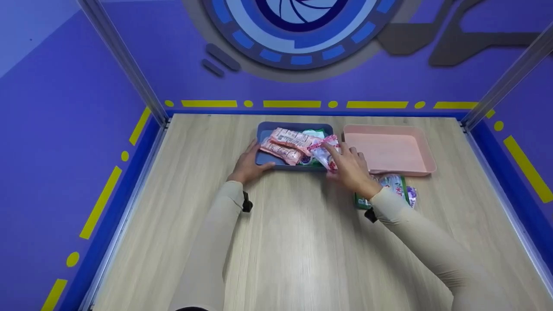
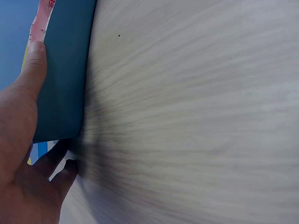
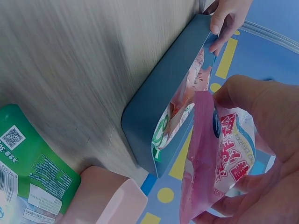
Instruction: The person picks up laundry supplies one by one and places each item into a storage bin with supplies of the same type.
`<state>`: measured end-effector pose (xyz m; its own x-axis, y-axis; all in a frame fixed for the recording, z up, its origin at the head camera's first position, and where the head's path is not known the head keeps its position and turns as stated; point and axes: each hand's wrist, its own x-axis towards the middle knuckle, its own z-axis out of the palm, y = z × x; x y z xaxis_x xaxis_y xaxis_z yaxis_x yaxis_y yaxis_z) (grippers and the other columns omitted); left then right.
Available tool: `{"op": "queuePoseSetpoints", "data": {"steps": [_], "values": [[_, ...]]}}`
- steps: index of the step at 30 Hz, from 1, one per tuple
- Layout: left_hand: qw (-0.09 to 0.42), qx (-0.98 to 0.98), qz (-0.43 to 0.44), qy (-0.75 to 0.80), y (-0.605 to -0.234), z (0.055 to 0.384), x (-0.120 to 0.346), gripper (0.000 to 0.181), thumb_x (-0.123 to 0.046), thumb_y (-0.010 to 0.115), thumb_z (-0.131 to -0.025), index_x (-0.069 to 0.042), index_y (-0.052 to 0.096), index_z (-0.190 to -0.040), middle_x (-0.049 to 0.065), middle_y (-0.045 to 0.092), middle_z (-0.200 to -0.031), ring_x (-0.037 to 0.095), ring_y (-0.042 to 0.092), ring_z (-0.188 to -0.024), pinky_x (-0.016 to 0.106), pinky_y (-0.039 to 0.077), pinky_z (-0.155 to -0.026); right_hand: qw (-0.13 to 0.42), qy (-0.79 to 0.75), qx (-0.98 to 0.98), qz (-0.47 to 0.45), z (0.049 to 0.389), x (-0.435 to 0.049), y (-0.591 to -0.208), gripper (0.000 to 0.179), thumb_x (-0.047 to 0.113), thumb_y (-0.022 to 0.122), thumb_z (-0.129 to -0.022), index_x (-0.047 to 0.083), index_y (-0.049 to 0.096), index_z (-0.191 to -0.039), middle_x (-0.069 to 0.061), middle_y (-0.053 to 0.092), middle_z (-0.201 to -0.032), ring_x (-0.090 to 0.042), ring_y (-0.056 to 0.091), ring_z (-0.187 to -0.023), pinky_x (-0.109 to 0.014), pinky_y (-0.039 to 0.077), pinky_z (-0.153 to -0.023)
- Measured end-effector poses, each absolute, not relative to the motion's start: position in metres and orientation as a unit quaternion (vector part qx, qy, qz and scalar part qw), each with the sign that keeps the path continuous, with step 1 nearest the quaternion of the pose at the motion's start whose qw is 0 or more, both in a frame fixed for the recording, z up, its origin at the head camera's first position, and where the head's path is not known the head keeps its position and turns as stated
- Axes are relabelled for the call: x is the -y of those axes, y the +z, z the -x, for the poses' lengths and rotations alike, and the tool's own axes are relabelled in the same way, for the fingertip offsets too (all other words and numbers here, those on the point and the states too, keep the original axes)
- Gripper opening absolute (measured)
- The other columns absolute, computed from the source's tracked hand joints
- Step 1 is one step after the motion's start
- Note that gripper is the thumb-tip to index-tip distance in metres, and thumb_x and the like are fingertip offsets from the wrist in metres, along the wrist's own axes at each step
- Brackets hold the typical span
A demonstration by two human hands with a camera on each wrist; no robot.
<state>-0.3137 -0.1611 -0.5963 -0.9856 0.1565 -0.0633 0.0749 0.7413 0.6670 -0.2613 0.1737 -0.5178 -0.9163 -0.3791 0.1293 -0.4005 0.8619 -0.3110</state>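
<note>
A dark blue tray (image 1: 298, 168) holds two pale pink packets (image 1: 293, 137) lying over a green and white packet (image 1: 306, 162). My left hand (image 1: 247, 167) grips the tray's near left corner, thumb at the front rim and fingers along the left side. Between the thumb and fingers of my right hand (image 1: 353, 172) is a pink and white snack packet (image 3: 233, 151) with red lettering. This packet hangs over the right end of the blue tray, above its rim in the right wrist view.
Beside the blue tray, to its right, stands a pale pink tray (image 1: 389, 147). Several packets lie on the table in front of it, including a green one (image 3: 46, 172) and a purple one (image 1: 412, 196), partly hidden by my right forearm. Blue panels (image 1: 302, 93) border the table.
</note>
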Motion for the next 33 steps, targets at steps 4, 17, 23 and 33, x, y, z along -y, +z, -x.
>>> {"op": "queuePoseSetpoints", "data": {"steps": [4,17,23,33], "values": [[0.059,-0.933,-0.06,0.35,-0.595,0.313,0.16,0.094,-0.049,0.075,-0.092,-0.008,0.028,-0.162,0.005,0.011,-0.173,0.03,0.018,-0.156,0.044,0.02,-0.126,0.023,0.176,0.965,-0.195,0.262,-0.174,-0.518,0.087,0.022,0.085,-0.085,0.027,0.038,-0.158,-0.03,0.037,-0.155,-0.05,0.046,-0.127,-0.069,0.034,-0.109],[0.056,-0.934,-0.062,0.346,-0.596,0.313,0.16,0.094,-0.05,0.074,-0.092,-0.008,0.028,-0.163,0.006,0.011,-0.173,0.029,0.017,-0.156,0.044,0.02,-0.126,0.02,0.182,0.965,-0.188,0.266,-0.174,-0.518,0.088,0.02,0.084,-0.086,0.028,0.036,-0.16,-0.029,0.035,-0.157,-0.05,0.046,-0.128,-0.07,0.033,-0.11],[0.055,-0.935,-0.062,0.346,-0.597,0.313,0.161,0.095,-0.052,0.074,-0.092,-0.009,0.029,-0.162,0.006,0.011,-0.173,0.03,0.018,-0.156,0.044,0.021,-0.125,0.021,0.185,0.965,-0.187,0.268,-0.174,-0.518,0.089,0.017,0.083,-0.086,0.027,0.035,-0.161,-0.029,0.033,-0.158,-0.05,0.044,-0.128,-0.069,0.032,-0.11],[0.059,-0.935,-0.064,0.344,-0.598,0.314,0.161,0.095,-0.052,0.074,-0.091,-0.009,0.029,-0.162,0.005,0.011,-0.173,0.03,0.018,-0.156,0.044,0.021,-0.125,0.016,0.184,0.966,-0.18,0.272,-0.173,-0.519,0.09,0.018,0.082,-0.088,0.03,0.033,-0.161,-0.026,0.031,-0.16,-0.049,0.041,-0.135,-0.068,0.028,-0.114]]}}
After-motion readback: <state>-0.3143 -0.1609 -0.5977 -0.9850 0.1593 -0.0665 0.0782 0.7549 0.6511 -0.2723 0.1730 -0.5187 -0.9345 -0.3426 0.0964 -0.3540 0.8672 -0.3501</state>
